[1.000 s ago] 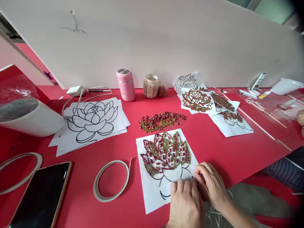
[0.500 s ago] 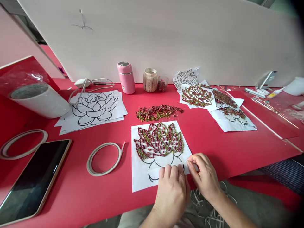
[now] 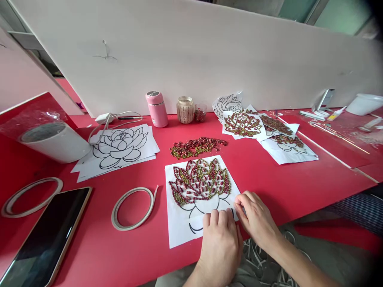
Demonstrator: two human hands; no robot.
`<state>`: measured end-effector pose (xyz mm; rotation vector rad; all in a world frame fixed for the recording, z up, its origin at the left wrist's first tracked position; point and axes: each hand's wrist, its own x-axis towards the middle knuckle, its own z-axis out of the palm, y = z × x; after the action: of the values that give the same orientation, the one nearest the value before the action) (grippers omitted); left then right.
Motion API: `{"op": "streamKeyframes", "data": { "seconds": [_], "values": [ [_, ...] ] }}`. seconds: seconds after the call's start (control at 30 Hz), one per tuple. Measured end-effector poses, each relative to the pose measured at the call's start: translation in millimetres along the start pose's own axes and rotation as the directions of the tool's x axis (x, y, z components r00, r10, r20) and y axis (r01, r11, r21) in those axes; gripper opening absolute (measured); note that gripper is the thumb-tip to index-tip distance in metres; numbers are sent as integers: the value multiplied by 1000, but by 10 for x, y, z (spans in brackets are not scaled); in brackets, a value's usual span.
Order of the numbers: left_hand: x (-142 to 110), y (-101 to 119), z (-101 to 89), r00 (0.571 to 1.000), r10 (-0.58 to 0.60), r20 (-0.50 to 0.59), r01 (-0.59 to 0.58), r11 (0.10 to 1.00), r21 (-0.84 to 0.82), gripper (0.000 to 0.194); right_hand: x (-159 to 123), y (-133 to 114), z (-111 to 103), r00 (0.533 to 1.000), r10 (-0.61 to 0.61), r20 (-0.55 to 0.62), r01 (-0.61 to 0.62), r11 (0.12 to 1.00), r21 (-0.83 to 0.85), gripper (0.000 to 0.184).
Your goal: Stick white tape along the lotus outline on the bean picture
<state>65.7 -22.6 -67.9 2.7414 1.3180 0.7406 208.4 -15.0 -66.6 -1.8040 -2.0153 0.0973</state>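
Note:
A white sheet with a printed lotus outline lies in front of me, its upper petals covered with red and green beans. A pale band, seemingly tape, crosses the bare lower petals and breaks their black lines. My left hand rests on the sheet's lower part, fingers curled and pressed together, hiding what is under them. At the sheet's right edge my right hand is closed in a pinch; what its fingertips hold is too small to tell. Beyond the sheet is a loose pile of beans.
Left of the sheet lies a tape roll with its end lifted. Further left are another tape roll, a phone and lotus printouts. A pink flask, jar and bean-covered sheets stand or lie behind.
The camera view has tilted slightly, so the whole scene sits lower. Both hands keep nearly the same place on the sheet, with only a slight shift.

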Motion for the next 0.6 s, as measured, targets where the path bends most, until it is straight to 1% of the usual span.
{"op": "streamKeyframes", "data": {
  "seconds": [0.17, 0.27, 0.4, 0.6],
  "values": [
    [2, -2, 20, 1000, 0, -21, 0, 1000, 8, 25, -28, -21, 22, 1000, -2, -13, 2, 1000, 1, 24],
    [9, -13, 22, 999, -1, -40, 1, 1000, 10, 26, -33, -12, -10, 1000, -15, -27, 17, 999, 45, 22],
    [13, -15, 29, 997, -21, -69, 21, 1000, 1, 20, -25, 36, -77, 998, 0, -63, 5, 996, 89, 20],
    [12, -2, 43, 993, -40, -108, 35, 998, -50, 19, -5, 32, -101, 1000, -20, 16, 19, 998, 53, 15]
  ]
}}
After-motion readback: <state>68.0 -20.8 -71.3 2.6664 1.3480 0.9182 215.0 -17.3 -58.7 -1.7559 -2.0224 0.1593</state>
